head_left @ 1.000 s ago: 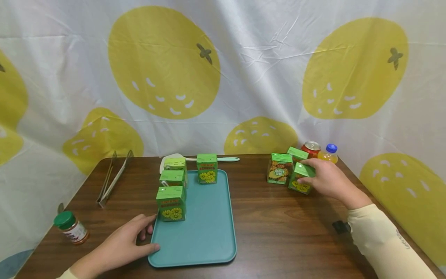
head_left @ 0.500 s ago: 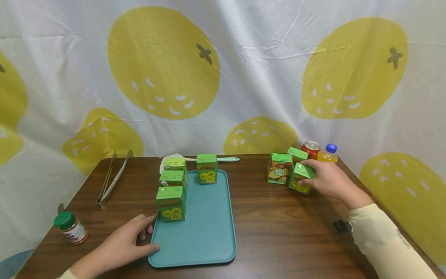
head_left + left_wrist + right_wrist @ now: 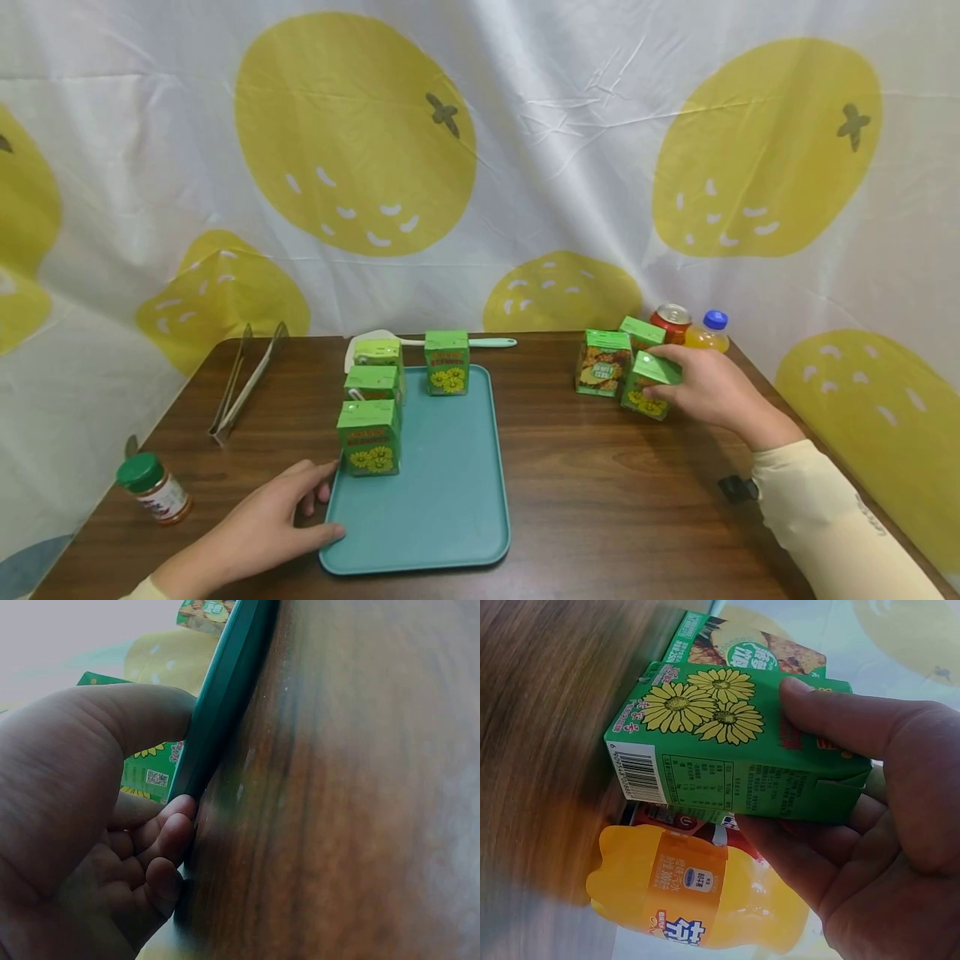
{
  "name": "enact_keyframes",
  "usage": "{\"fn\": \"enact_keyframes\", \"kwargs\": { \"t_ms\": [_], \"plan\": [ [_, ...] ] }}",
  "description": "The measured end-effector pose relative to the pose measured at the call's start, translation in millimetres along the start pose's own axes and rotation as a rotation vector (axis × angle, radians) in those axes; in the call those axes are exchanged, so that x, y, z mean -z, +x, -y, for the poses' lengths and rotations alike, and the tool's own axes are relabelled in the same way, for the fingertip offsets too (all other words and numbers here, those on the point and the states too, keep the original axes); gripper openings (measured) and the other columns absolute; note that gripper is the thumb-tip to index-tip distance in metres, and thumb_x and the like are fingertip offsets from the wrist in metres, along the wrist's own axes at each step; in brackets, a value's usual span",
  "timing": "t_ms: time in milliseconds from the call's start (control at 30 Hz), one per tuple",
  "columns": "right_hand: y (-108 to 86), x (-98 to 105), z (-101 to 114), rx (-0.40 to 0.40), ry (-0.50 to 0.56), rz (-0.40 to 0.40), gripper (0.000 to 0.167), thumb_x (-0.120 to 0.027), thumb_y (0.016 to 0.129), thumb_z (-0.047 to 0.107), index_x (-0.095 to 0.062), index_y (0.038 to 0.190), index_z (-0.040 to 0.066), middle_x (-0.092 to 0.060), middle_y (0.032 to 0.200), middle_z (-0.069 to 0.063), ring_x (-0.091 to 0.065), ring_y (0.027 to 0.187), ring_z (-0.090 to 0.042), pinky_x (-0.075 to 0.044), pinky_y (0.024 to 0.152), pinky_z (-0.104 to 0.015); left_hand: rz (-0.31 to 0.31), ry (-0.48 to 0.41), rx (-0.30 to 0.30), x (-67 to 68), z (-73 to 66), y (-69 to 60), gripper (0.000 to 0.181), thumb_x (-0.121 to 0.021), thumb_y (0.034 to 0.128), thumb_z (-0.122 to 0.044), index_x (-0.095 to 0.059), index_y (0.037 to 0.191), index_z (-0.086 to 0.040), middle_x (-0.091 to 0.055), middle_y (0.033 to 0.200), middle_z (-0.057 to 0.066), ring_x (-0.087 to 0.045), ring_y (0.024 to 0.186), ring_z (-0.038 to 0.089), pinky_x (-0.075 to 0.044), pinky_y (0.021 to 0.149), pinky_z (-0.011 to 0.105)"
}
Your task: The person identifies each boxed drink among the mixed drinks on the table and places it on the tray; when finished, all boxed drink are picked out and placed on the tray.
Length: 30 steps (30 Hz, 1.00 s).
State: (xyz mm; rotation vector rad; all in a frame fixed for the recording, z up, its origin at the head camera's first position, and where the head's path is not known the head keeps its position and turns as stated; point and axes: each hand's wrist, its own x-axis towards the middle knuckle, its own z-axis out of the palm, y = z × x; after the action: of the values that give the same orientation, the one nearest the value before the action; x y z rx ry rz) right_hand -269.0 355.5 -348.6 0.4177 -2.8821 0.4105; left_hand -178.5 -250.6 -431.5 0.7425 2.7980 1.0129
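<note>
A dark brown wood-grain table fills the lower view; nearest, the left hand holds the left edge of a teal tray, its thumb over the rim and its other fingers bent against the outer side; further left stands a green-capped jar.

On the tray, three green cartons stand in a row along the left side, and a fourth carton stands at the far edge; across the table, well apart, the right hand pinches another flower-printed carton between thumb and fingers, though whether its base touches the wood I cannot tell.

Steel tongs lie at far left; two more cartons stand just beyond the pinched one, near a red can and a blue-capped orange bottle; a pale spatula lies behind the tray; a white cloth with yellow fruit hangs at the back.
</note>
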Motion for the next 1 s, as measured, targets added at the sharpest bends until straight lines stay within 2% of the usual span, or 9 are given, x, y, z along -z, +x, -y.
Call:
{"fn": "enact_keyframes", "kwargs": {
  "t_ms": [300, 733, 1000],
  "plan": [
    [-0.9, -2, 6, 0.013, 0.033, 0.000, 0.062, -0.095, 0.090, 0.031, -0.074, 0.140, 0.002, -0.076, 0.097, -0.008, -0.065, 0.082, -0.024, -0.054, 0.073, -0.047, -0.001, -0.006, -0.003, -0.8, 1.5, 0.0, 0.088, -0.094, 0.0917, -0.041, -0.058, 0.152, 0.012, -0.056, 0.102, -0.006, -0.051, 0.084, 0.002, -0.047, 0.069, 0.026],
    [-2.0, -2, 10, 0.030, 0.050, -0.002, 0.062, -0.096, 0.088, 0.031, -0.074, 0.139, 0.003, -0.077, 0.095, -0.006, -0.065, 0.078, -0.020, -0.053, 0.071, -0.044, -0.009, -0.019, -0.013, -0.3, 0.2, 0.1, 0.085, -0.094, 0.0915, -0.038, -0.059, 0.150, 0.013, -0.055, 0.100, -0.006, -0.053, 0.085, 0.002, -0.049, 0.070, 0.026],
    [-2.8, -3, 17, 0.052, 0.095, -0.003, 0.059, -0.096, 0.089, 0.030, -0.075, 0.138, 0.004, -0.077, 0.095, -0.006, -0.064, 0.077, -0.018, -0.054, 0.071, -0.043, 0.000, -0.031, -0.016, -0.2, 0.2, 0.3, 0.085, -0.093, 0.0924, -0.038, -0.058, 0.150, 0.013, -0.055, 0.100, -0.006, -0.052, 0.086, 0.002, -0.048, 0.070, 0.026]
  ]
}}
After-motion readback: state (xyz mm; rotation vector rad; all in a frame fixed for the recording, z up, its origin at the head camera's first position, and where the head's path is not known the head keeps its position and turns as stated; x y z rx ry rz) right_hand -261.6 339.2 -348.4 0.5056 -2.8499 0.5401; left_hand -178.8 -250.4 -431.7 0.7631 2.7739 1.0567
